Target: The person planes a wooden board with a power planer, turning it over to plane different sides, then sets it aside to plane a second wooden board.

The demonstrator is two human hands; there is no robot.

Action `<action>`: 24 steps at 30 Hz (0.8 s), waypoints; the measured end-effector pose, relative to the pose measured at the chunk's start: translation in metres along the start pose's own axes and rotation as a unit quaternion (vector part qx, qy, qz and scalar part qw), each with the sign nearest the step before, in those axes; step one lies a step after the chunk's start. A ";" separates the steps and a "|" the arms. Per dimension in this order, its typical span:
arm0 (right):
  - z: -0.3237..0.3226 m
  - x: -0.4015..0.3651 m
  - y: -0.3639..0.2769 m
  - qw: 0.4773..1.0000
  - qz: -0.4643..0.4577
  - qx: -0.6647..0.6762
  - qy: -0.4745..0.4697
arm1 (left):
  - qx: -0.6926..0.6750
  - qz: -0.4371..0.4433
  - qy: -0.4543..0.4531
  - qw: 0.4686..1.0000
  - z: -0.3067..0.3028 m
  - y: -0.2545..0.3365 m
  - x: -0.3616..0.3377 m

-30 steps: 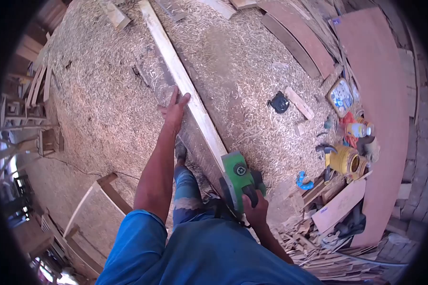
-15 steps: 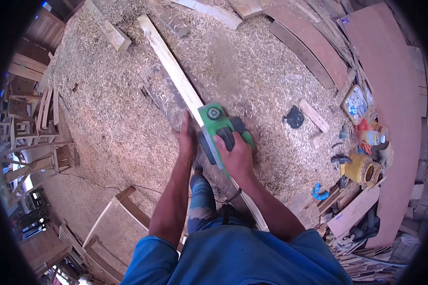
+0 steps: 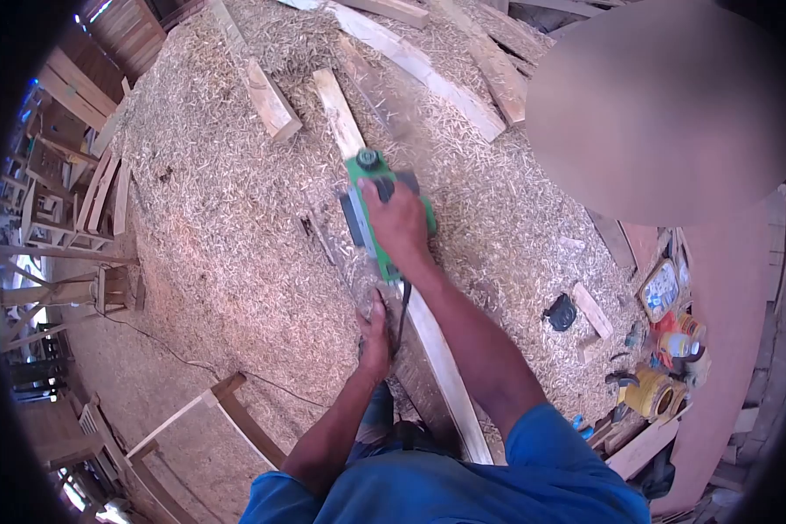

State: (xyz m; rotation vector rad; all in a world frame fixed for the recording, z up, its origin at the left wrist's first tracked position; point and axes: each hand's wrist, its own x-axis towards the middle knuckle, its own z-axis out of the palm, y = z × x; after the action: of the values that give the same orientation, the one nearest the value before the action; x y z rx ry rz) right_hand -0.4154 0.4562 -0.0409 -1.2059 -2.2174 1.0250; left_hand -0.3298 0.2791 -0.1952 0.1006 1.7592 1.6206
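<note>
My right hand (image 3: 397,223) is closed around the handle of a green electric planer (image 3: 389,260). The planer sits over the far part of a long pale board (image 3: 445,362), whose end (image 3: 336,105) sticks out beyond it. Under the board runs a dark, worn wooden support (image 3: 424,389). My left hand (image 3: 375,341) is behind the planer at the left side of the board, fingers partly visible and stretched forward. A black power cord (image 3: 403,319) hangs from the planer's rear, close to that hand. Whether the left fingers touch the cord cannot be made out.
Wood shavings (image 3: 236,227) cover the ground. Loose timbers (image 3: 271,105) lie ahead. On the right are a black lump (image 3: 560,312), a yellow container (image 3: 655,393) and a large brown panel (image 3: 725,323). A wooden frame (image 3: 210,400) stands lower left. A blurred oval hides the upper right.
The planer and my right hand have moved forward along the board, baring more of it behind. My left hand now sits behind the planer instead of beside its front. The view has shifted.
</note>
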 end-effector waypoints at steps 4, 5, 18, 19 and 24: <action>0.008 0.039 -0.029 1.000 0.017 0.001 -0.026 | 0.262 0.126 0.068 0.954 -0.003 0.000 -0.064; 0.005 0.042 -0.033 0.999 0.028 -0.006 -0.044 | 0.302 0.202 -0.063 0.930 -0.002 0.022 -0.078; -0.008 -0.043 0.028 1.000 0.005 0.023 0.004 | 0.508 0.492 -0.379 0.596 0.048 -0.071 -0.190; -0.026 -0.073 0.030 1.000 0.010 0.012 -0.008 | 0.505 0.483 -0.404 0.591 0.048 -0.075 -0.212; -0.103 -0.240 0.103 0.994 0.087 -0.002 -0.061 | 0.453 0.516 -0.400 0.607 0.054 -0.123 -0.320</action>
State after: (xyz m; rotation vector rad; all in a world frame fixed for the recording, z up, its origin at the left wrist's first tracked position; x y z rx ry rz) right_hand -0.1634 0.3321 -0.0565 -1.3914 -2.2370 1.1922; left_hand -0.0161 0.1349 -0.1578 2.2794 1.5339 0.7038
